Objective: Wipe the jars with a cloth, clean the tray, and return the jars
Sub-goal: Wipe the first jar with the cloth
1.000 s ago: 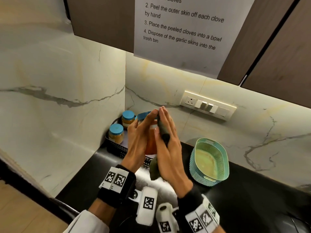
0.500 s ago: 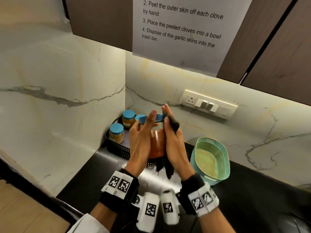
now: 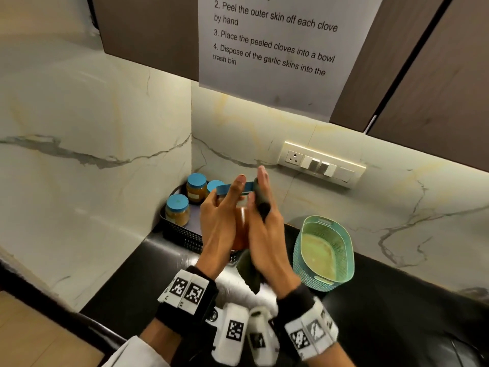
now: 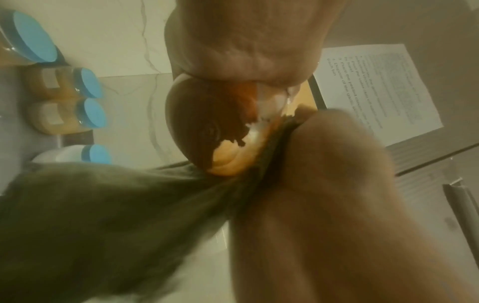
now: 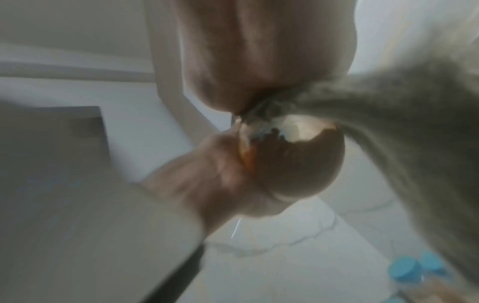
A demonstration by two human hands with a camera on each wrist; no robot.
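My left hand (image 3: 221, 213) grips a glass jar (image 3: 240, 229) of orange-red paste with a blue lid, held upright in the air above the tray's front edge. My right hand (image 3: 267, 234) holds a dark grey-green cloth (image 3: 260, 203) against the jar's right side, fingers pointing up past the lid; the cloth's tail (image 3: 250, 272) hangs below the palm. The left wrist view shows the jar's bottom (image 4: 207, 123) with the cloth (image 4: 103, 215) bunched under it. In the black tray (image 3: 182, 235) in the corner stand blue-lidded jars (image 3: 177, 211), (image 3: 196, 185).
A teal perforated basket (image 3: 324, 252) stands on the black counter just right of my hands. Marble walls meet in the corner behind the tray. A switch plate (image 3: 322, 165) is on the back wall, and a paper sheet (image 3: 272, 49) hangs from the dark cabinets above.
My right hand slid the cloth down the jar's side and back up, so its fingertips now reach above the lid. My left hand kept its grip on the jar.
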